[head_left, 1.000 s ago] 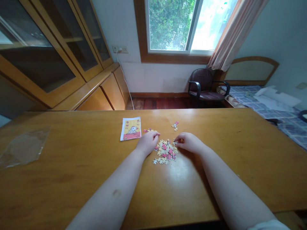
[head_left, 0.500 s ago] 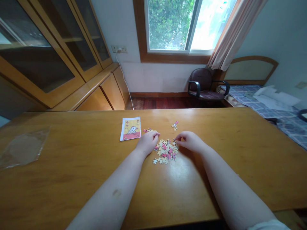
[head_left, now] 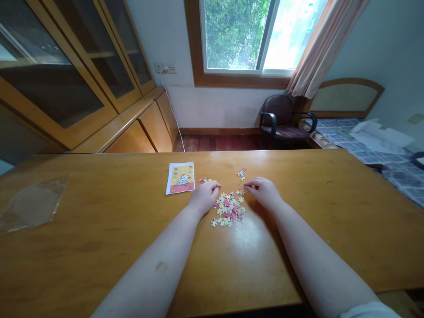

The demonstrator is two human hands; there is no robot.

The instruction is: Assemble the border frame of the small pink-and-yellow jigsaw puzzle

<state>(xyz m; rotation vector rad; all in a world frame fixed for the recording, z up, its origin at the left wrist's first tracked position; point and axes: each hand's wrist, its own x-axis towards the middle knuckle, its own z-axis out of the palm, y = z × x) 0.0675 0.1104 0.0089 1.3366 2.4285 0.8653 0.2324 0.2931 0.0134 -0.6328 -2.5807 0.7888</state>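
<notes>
A heap of small yellow, pink and white puzzle pieces [head_left: 228, 209] lies on the wooden table [head_left: 99, 229]. My left hand [head_left: 204, 197] rests at the heap's left edge with its fingers curled. What it holds, if anything, I cannot make out. My right hand [head_left: 263, 191] is at the heap's upper right, fingers pinched on a small puzzle piece. A little cluster of pieces [head_left: 242, 173] lies just beyond the right hand. A few more pieces [head_left: 204, 180] lie above the left hand. A small picture card [head_left: 180, 177] lies left of them.
A clear plastic bag [head_left: 31, 204] lies at the table's far left. Beyond the table are a wooden cabinet with glass doors [head_left: 66, 75], a dark armchair [head_left: 280, 117] under the window, and a bed with papers [head_left: 374, 141] at the right.
My right hand has lifted away from the heap's edge and moved up towards the small cluster with a pinched piece. The left hand has stayed put.
</notes>
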